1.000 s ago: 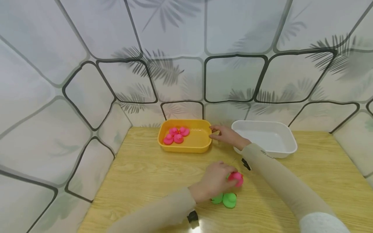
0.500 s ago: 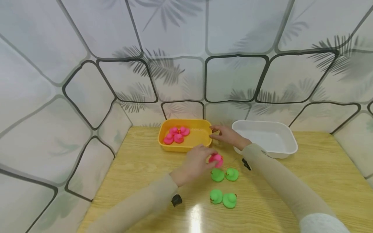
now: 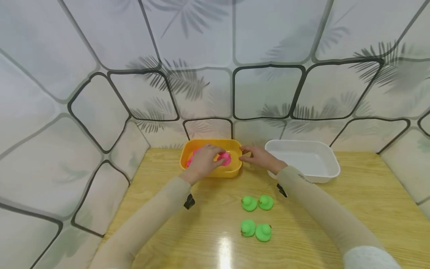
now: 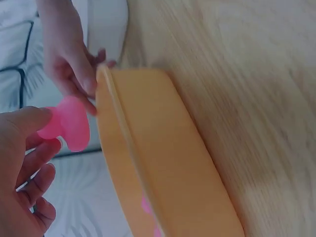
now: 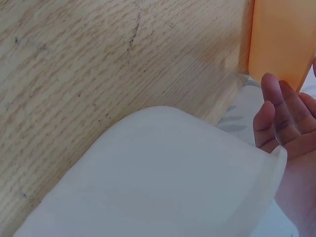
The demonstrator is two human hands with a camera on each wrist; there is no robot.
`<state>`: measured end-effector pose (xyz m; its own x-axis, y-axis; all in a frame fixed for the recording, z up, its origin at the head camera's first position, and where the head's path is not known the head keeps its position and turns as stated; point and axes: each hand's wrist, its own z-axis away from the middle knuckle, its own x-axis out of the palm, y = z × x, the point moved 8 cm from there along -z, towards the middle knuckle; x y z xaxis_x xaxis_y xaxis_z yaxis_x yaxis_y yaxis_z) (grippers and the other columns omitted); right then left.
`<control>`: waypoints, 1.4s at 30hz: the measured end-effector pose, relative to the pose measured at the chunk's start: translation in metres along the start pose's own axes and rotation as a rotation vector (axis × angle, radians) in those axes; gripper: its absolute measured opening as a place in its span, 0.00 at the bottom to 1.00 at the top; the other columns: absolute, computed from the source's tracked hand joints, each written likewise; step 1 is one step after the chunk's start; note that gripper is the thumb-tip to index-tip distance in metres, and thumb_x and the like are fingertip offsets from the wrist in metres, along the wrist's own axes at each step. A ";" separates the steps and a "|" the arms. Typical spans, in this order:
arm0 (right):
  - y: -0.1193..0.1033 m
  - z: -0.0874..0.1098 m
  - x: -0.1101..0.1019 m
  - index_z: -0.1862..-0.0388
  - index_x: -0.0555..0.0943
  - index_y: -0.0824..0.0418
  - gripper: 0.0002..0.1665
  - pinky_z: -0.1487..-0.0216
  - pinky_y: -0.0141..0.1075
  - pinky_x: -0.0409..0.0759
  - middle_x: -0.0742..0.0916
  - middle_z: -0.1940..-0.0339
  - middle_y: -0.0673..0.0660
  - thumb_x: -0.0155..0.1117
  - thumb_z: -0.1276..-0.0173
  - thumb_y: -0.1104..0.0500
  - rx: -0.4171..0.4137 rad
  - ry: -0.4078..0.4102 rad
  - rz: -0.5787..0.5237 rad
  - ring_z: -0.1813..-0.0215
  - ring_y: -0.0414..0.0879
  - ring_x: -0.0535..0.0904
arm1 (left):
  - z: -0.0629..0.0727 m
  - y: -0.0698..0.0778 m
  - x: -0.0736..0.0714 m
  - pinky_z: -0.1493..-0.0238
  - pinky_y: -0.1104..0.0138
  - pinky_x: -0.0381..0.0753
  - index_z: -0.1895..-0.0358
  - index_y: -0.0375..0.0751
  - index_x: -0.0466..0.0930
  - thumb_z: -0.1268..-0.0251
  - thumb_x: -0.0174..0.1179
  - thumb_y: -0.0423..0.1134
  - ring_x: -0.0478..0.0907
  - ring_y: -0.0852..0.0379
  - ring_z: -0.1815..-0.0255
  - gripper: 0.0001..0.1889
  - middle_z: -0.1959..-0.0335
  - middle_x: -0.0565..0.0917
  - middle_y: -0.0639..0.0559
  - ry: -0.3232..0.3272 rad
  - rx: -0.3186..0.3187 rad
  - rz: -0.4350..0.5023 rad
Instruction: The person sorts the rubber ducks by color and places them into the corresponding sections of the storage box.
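Observation:
My left hand (image 3: 202,162) pinches a pink rubber duck (image 3: 224,158) between thumb and fingers, over the yellow tray (image 3: 231,173). In the left wrist view the same duck (image 4: 74,123) is held clear of the tray's rim. Other pink ducks (image 3: 189,161) lie inside the tray, mostly hidden by the left hand. At the tray's right end, my right hand (image 3: 260,157) grips the rim, with fingers against the outer wall in the right wrist view. Nearer me on the table are two pairs of green rubber ducks (image 3: 249,203).
To the right of the yellow tray stands a white tray (image 3: 305,160), partly behind the right wrist. Both trays sit at the back of the wooden table (image 3: 188,231), close to a patterned wall (image 3: 265,93).
My left hand has carried the pink duck from beside the green ducks, up and leftward, to above the yellow tray. The right hand has stayed at the tray's rim.

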<state>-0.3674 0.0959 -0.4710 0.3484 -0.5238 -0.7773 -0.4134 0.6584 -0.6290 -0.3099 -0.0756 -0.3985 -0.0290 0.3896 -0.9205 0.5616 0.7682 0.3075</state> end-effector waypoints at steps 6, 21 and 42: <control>0.000 0.000 0.001 0.26 0.72 0.70 0.33 0.36 0.55 0.79 0.84 0.37 0.67 0.63 0.21 0.52 -0.001 -0.001 -0.005 0.38 0.61 0.80 | -0.010 -0.027 0.005 0.46 0.57 0.81 0.48 0.41 0.88 0.28 0.68 0.44 0.80 0.49 0.52 0.12 0.53 0.89 0.50 -0.048 -0.085 0.003; 0.001 0.001 -0.001 0.27 0.73 0.70 0.32 0.35 0.55 0.79 0.83 0.36 0.68 0.64 0.21 0.53 -0.014 0.021 0.001 0.36 0.62 0.80 | -0.022 -0.063 0.038 0.37 0.54 0.77 0.48 0.41 0.89 0.29 0.68 0.42 0.79 0.45 0.44 0.12 0.50 0.89 0.48 -0.156 -0.203 -0.014; 0.002 0.001 -0.001 0.26 0.72 0.70 0.33 0.34 0.54 0.78 0.83 0.35 0.68 0.64 0.21 0.52 -0.003 0.005 -0.004 0.35 0.61 0.80 | -0.019 -0.069 0.044 0.41 0.49 0.78 0.50 0.43 0.91 0.29 0.69 0.43 0.80 0.42 0.47 0.11 0.50 0.89 0.47 -0.143 -0.230 -0.091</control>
<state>-0.3680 0.0981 -0.4713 0.3461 -0.5293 -0.7746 -0.4144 0.6545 -0.6324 -0.3656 -0.1014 -0.4553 0.0550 0.2505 -0.9666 0.3589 0.8984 0.2532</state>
